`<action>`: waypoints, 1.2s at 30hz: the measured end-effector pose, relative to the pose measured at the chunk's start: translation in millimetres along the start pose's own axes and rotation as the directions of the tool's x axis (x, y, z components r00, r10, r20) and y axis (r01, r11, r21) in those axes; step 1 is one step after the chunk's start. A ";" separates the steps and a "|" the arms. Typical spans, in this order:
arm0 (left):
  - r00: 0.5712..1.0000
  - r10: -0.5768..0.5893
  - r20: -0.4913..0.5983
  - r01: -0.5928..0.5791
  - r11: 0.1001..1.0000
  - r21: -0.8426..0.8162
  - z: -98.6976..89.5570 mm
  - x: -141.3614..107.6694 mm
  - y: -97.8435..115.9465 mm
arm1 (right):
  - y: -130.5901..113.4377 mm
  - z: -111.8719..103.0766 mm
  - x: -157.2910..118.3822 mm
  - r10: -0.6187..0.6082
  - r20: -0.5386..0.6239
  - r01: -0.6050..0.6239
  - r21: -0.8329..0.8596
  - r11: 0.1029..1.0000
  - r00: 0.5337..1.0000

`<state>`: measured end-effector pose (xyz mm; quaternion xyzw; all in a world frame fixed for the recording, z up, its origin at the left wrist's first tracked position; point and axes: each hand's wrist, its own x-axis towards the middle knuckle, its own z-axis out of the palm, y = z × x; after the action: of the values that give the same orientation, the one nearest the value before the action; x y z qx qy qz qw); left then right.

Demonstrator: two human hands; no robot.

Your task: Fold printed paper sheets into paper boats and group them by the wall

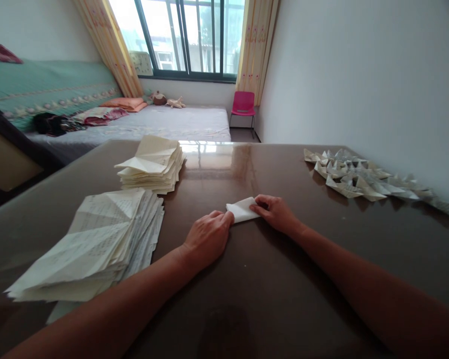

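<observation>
A glossy brown table (284, 309) spans the foreground, its far edge before a pale-sheeted bed (187, 122). Creased, handwritten sheets (93, 234) lie stacked near left, cream sheets (149, 167) beyond them; pointed paper boats (362, 179) cluster far right, smooth tabletop stretching between. Mid-table, the left hand (209, 237) pinches a flat folded white paper (241, 210) by its left end; the right hand (277, 214), seemingly, pinches its right corner.

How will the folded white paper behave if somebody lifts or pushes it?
The folded white paper is probably light, looking small beside the left hand. Its flat shape should not roll, and folding probably stiffens it. The glossy table may let it slide.
</observation>
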<state>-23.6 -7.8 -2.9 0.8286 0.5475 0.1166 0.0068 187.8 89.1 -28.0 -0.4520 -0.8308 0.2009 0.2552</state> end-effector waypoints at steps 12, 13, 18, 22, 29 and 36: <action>0.994 0.112 0.014 -0.113 0.987 0.111 7.3 -4.4 1.4 | 0.7 0.5 2.8 0.055 0.015 -0.055 -0.023 0.998 0.998; 0.994 0.110 0.016 -0.111 0.987 0.113 6.8 -4.4 1.9 | 1.3 0.9 3.1 0.062 0.014 -0.061 -0.023 0.998 0.998; 0.993 0.115 0.014 -0.116 0.985 0.124 6.0 -4.7 3.9 | 4.3 2.9 4.1 0.080 0.015 -0.080 -0.022 0.997 0.997; 0.993 0.114 0.022 -0.116 0.984 0.139 5.2 -4.0 4.4 | 4.8 3.5 3.9 0.077 0.005 -0.077 -0.027 0.997 0.997; 0.991 0.131 0.022 -0.133 0.983 0.127 3.3 -3.3 4.6 | 3.3 3.3 3.2 0.073 -0.001 -0.073 -0.016 0.997 0.997; 0.970 0.244 -0.021 -0.243 0.970 0.021 10.1 -1.2 -2.9 | 2.1 3.9 2.5 0.057 -0.014 -0.058 -0.066 0.996 0.998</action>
<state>-24.6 -6.5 -13.4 0.8881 0.4428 0.1214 -0.0216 185.6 91.9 -31.7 -0.4852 -0.8221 0.1776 0.2392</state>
